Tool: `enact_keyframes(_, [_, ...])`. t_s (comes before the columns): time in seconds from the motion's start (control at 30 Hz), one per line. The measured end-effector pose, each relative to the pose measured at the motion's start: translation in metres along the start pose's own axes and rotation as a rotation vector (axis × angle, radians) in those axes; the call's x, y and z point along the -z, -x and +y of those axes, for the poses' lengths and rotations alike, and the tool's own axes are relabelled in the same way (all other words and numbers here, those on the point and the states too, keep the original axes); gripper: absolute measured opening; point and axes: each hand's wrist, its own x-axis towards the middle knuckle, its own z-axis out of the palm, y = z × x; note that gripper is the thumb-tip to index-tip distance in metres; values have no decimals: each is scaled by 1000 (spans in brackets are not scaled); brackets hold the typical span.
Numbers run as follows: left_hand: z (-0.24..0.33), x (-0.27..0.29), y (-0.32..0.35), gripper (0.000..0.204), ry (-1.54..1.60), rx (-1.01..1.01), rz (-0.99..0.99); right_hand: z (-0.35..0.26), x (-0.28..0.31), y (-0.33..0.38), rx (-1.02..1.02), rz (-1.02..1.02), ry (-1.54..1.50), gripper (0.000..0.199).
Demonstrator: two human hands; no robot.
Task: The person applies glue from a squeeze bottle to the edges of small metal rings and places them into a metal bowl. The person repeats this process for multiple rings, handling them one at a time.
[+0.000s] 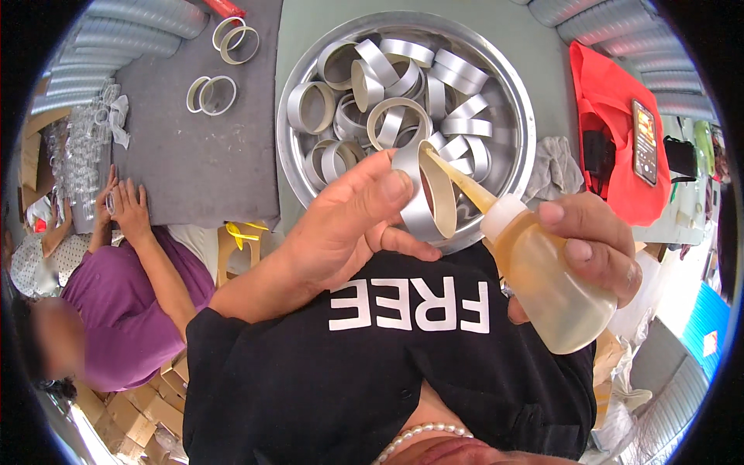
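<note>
My left hand (349,209) grips a silver ring (417,203) with a cream-coloured inside, thumb on its outer band. In my right hand (593,240) is a soft squeeze bottle (554,294), tilted, with a white collar and a long amber nozzle (465,182). The nozzle tip lies at the ring's upper rim; whether it touches is hard to tell. Yellowish liquid shows through the bottle. Just beyond both hands stands a round metal basin (524,116) holding several loose silver rings (399,120), piled at different angles.
On the grey table mat (209,163) to the left lie several rings (217,94). A co-worker in purple (147,294) sits there, hands near transparent pieces (77,163). At right are a grey cloth (552,170), a red bag (612,101) and a phone (645,143). Stacked silver tubes (139,19) line the back.
</note>
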Motion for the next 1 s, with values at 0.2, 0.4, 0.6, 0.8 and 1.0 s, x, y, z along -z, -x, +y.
enact_keyframes(0.2, [0,-2,2,79,-162,-180,93,-8,9,7,-113,-46,-133,75])
enact_keyframes(0.4, [2,7,-1,83,-609,-541,-24,-12,11,1,-118,16,-134,68])
enact_keyframes(0.6, [12,10,-3,67,-1057,-828,-127,15,6,12,-32,211,188,81])
enact_keyframes(0.8, [7,11,-14,46,-1198,-1134,-155,12,-9,4,-495,473,-103,74])
enact_keyframes(1.0, [13,9,-14,31,-1250,-1245,-288,25,-9,3,-761,485,-572,65])
